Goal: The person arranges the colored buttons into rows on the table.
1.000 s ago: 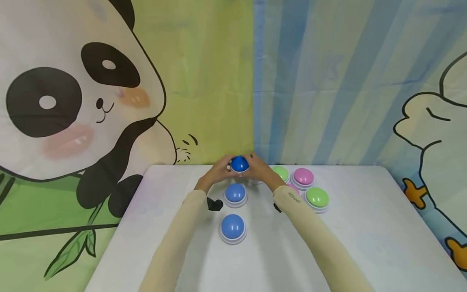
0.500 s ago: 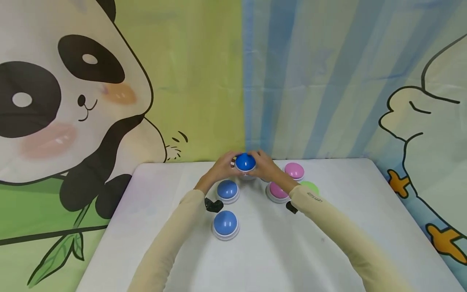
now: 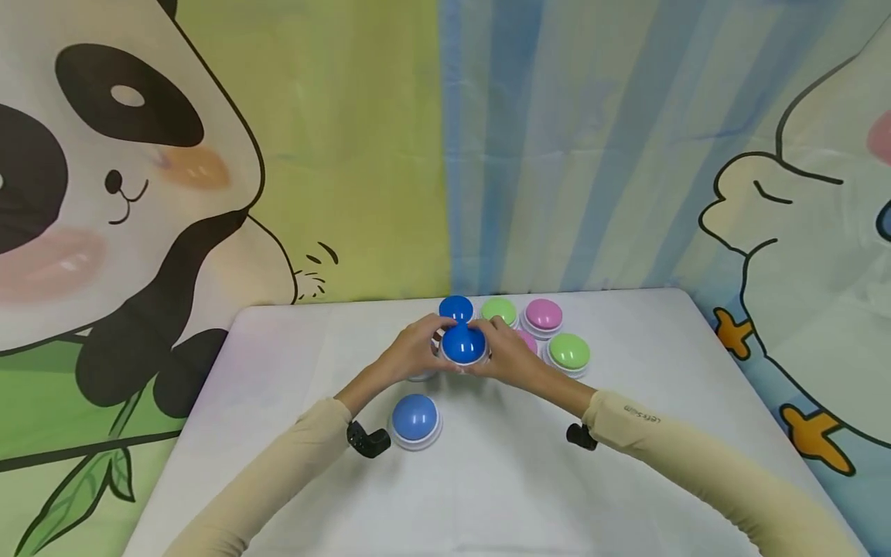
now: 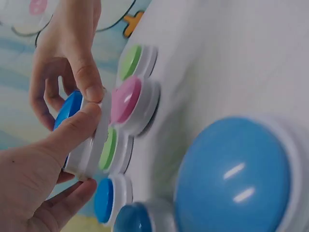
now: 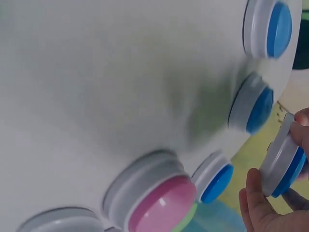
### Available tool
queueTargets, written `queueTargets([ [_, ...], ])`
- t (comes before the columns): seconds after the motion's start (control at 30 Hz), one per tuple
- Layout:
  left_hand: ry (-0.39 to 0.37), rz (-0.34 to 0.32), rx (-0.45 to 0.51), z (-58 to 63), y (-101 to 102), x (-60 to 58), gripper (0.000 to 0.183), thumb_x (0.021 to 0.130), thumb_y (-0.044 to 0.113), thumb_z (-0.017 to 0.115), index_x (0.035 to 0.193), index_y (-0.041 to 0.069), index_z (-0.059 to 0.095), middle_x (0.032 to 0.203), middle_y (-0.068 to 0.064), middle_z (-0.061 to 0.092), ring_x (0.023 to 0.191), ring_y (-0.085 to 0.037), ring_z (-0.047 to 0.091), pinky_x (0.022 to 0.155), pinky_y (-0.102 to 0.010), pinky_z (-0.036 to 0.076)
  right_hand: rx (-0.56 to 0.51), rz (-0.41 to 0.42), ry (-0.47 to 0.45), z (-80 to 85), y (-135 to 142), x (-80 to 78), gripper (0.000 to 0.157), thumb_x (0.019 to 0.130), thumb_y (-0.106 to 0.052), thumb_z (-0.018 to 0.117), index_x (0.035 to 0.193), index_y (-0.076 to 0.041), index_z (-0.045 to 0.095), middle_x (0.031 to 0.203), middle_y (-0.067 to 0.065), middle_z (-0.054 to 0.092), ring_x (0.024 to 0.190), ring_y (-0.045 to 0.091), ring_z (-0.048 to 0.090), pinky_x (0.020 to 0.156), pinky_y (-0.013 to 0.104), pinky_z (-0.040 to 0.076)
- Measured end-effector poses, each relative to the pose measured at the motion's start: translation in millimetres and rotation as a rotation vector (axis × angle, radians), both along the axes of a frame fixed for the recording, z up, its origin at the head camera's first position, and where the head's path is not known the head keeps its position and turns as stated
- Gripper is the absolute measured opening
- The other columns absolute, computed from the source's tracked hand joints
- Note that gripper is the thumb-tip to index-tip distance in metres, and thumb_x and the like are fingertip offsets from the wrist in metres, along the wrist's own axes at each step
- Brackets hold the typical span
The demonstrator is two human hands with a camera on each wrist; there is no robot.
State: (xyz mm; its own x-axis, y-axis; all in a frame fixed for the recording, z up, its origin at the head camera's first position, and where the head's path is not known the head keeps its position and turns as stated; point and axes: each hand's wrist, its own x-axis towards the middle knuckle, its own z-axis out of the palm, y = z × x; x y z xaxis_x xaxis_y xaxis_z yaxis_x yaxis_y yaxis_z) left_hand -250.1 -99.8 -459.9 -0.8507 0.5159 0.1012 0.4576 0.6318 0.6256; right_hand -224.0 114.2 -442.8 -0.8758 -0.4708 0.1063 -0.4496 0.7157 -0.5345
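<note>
Both hands hold one blue dome push button [image 3: 463, 344] with a white base, raised above the table. My left hand [image 3: 411, 348] grips its left side and my right hand [image 3: 511, 352] its right side. In the left wrist view the button's white base [image 4: 91, 153] is tilted on edge, with the thumbs on its rim. Right behind it, a second blue button [image 3: 455, 308] shows at the table's back edge. Another blue button [image 5: 258, 107] stands under the left hand, mostly hidden in the head view. A further blue button [image 3: 414, 418] sits nearer the front.
To the right of the hands stand a back green button [image 3: 499, 310], a back pink button [image 3: 544, 314], a front green button [image 3: 569, 352] and a partly hidden pink button [image 3: 527, 341]. The white table [image 3: 501, 495] meets a printed curtain [image 3: 362, 155] behind.
Both hands have drawn the held blue button towards the front of the table, and the blue button behind it shows now. The head view has turned rightwards.
</note>
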Motion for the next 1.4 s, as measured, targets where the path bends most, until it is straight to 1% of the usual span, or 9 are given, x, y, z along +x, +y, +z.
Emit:
queueTargets([
  [0.1,0.011,-0.019,-0.013,4.5,6.0,17.8,0.078,0.07,0.035,0.087,0.134,0.012,0.05,0.13,-0.007,0.058,0.109,-0.017,0.062,0.087,-0.029,0.058,-0.006,0.015,0.018,-1.2,6.3,16.3,0.071,0.076,-0.028,0.083,0.133,-0.006,0.048,0.12,0.015,0.054,0.111,0.026,0.057,0.09,0.039,0.057],
  [0.23,0.017,-0.034,-0.014,13.1,15.6,37.7,0.076,0.07,0.037,0.087,0.132,0.012,0.052,0.127,-0.005,0.059,0.107,-0.017,0.062,0.087,-0.029,0.057,-0.035,-0.002,0.018,0.4,15.7,34.9,0.07,0.073,-0.024,0.086,0.131,-0.008,0.049,0.119,0.011,0.053,0.111,0.023,0.055,0.085,0.036,0.059],
  [0.33,0.008,-0.034,-0.033,16.4,21.7,48.8,0.076,0.069,0.039,0.087,0.131,0.012,0.052,0.125,-0.005,0.06,0.108,-0.016,0.062,0.087,-0.03,0.058,-0.054,-0.009,-0.005,2.0,21.6,46.7,0.071,0.072,-0.023,0.086,0.13,-0.009,0.049,0.117,0.009,0.053,0.111,0.023,0.056,0.083,0.034,0.06],
  [0.43,0.001,-0.039,-0.053,15.8,27.2,56.4,0.077,0.068,0.04,0.087,0.131,0.012,0.053,0.125,-0.005,0.06,0.11,-0.017,0.062,0.089,-0.032,0.058,-0.058,-0.001,-0.024,2.4,26.7,56.1,0.071,0.071,-0.021,0.087,0.13,-0.009,0.048,0.118,0.01,0.052,0.11,0.023,0.056,0.081,0.031,0.06],
  [0.6,0.008,-0.067,-0.055,9.5,37.2,61.8,0.076,0.068,0.042,0.086,0.13,0.012,0.053,0.123,-0.004,0.06,0.112,-0.016,0.062,0.092,-0.032,0.057,-0.048,-0.004,-0.022,0.1,34.9,65.2,0.071,0.07,-0.02,0.087,0.129,-0.009,0.049,0.117,0.01,0.053,0.108,0.023,0.058,0.076,0.026,0.059],
  [0.93,0.029,-0.092,-0.051,2.9,47.2,62.9,0.078,0.068,0.042,0.087,0.13,0.011,0.052,0.123,-0.005,0.059,0.116,-0.018,0.06,0.098,-0.033,0.053,-0.057,0.004,-0.013,-10.3,41.3,66.5,0.071,0.07,-0.018,0.087,0.128,-0.006,0.048,0.12,0.012,0.053,0.112,0.026,0.057,0.076,0.028,0.06],
  [1.17,0.014,-0.094,-0.09,-5.2,46.7,70.2,0.075,0.069,0.042,0.086,0.129,0.01,0.052,0.12,-0.005,0.061,0.113,-0.018,0.061,0.096,-0.033,0.055,-0.074,0.027,-0.035,-24.0,41.0,71.9,0.072,0.071,-0.018,0.087,0.129,-0.006,0.046,0.124,0.012,0.053,0.116,0.029,0.058,0.083,0.036,0.06],
  [1.27,-0.011,-0.097,-0.097,-11.2,46.3,74.8,0.077,0.07,0.042,0.085,0.131,0.009,0.051,0.12,-0.004,0.061,0.111,-0.017,0.062,0.096,-0.032,0.054,-0.044,0.023,-0.037,-31.4,40.9,75.1,0.072,0.071,-0.023,0.087,0.129,-0.006,0.047,0.123,0.011,0.054,0.115,0.027,0.059,0.088,0.038,0.058],
  [1.4,-0.009,-0.107,-0.131,-19.7,47.1,78.2,0.08,0.07,0.044,0.084,0.132,0.005,0.051,0.116,-0.004,0.06,0.108,-0.016,0.062,0.095,-0.031,0.055,0.0,0.023,-0.015,-40.4,39.6,76.3,0.072,0.07,-0.027,0.087,0.127,-0.006,0.049,0.118,0.01,0.056,0.11,0.024,0.06,0.091,0.04,0.057],
])
